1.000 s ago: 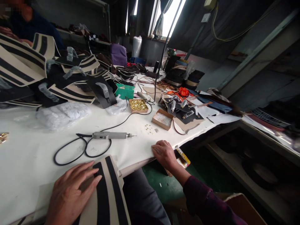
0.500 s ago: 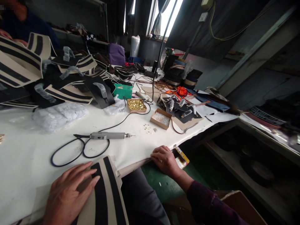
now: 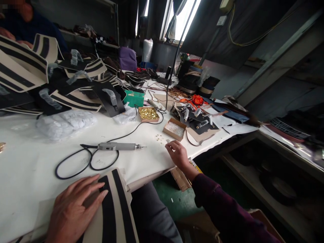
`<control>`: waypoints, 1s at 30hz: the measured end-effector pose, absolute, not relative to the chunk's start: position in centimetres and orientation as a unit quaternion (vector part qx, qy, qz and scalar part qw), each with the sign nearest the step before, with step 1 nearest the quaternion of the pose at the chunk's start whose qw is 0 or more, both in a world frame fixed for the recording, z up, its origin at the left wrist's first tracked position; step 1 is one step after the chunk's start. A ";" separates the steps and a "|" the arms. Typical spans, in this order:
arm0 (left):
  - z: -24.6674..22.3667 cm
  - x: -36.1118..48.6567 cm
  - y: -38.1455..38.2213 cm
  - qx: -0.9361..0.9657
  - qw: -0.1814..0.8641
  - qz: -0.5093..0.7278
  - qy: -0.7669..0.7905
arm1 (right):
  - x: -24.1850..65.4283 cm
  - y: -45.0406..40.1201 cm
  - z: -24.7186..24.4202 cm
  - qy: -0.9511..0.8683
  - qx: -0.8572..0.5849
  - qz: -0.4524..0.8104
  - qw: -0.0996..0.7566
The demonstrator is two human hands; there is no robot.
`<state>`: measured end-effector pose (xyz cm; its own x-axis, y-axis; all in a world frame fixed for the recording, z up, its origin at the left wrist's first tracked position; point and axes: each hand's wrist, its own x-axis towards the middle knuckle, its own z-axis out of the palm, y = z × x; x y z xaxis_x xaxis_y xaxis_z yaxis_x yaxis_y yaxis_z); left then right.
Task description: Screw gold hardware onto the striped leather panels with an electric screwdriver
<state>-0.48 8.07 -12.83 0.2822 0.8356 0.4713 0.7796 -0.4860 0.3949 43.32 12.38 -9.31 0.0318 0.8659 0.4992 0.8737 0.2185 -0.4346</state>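
My left hand (image 3: 76, 206) lies open with its fingers spread on a cream panel with black stripes (image 3: 113, 206) at the table's front edge. The panel's lower part runs out of view. Over the table to the right is my right hand (image 3: 177, 153), its fingers curled together at the tips. Whether anything small is between them I cannot make out. Close to those fingertips lie several small gold metal pieces (image 3: 159, 137). A grey electric screwdriver (image 3: 117, 146) with a black cable rests between my hands, its bit pointing right.
Behind the gold pieces stand an open cardboard box (image 3: 174, 129) and a box of gold fittings (image 3: 148, 114). Striped panels (image 3: 76, 98) pile up at the left, behind a plastic-wrapped bundle (image 3: 64, 125). Black pieces with plastic-wrapped handles (image 3: 197, 118) lie at the right. Another person (image 3: 37, 27) is at the far left.
My right hand has moved up and forward from the table's edge to beside the small gold pieces. My left hand stays on the striped panel.
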 end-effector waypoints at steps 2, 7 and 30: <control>-12.8 -0.5 8.0 0.798 0.041 0.320 0.509 | 43.5 14.5 -10.0 -0.693 -0.632 -0.013 0.346; -12.7 -0.4 7.9 0.796 0.040 0.315 0.515 | 43.6 16.5 -11.5 -0.698 -0.641 -0.016 0.319; -12.6 -0.4 7.9 0.796 0.050 0.312 0.517 | 43.5 16.1 -11.8 -0.710 -0.636 -0.034 0.299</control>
